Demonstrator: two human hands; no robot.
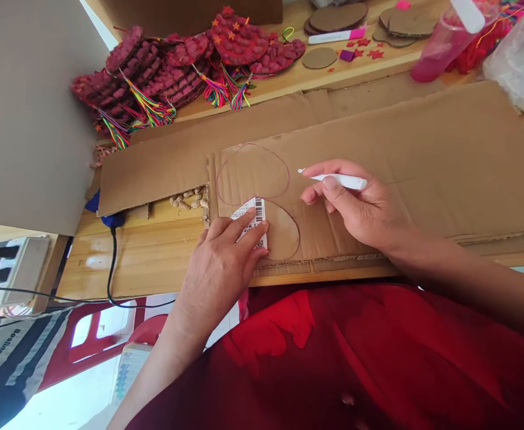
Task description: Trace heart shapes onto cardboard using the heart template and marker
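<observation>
My right hand (355,206) holds a white marker (345,180) between thumb and fingers, its tip pointing left above the cardboard sheet (445,161). A drawn round outline (289,173) shows on the cardboard to the left of the marker. Below it lies a round cardboard piece (284,233) with a white barcode label (260,209), at the sheet's near edge. My left hand (226,251) rests on that label with its fingers pressing down, partly hiding the label and the piece's left side.
Dark red decorated pieces with colourful tassels (149,107) stand at the back left. Cardboard ovals (337,18), a pink-capped marker (336,37) and a pink cup (441,51) are at the back. Peanuts (190,198) and a black cable (113,257) are on the left.
</observation>
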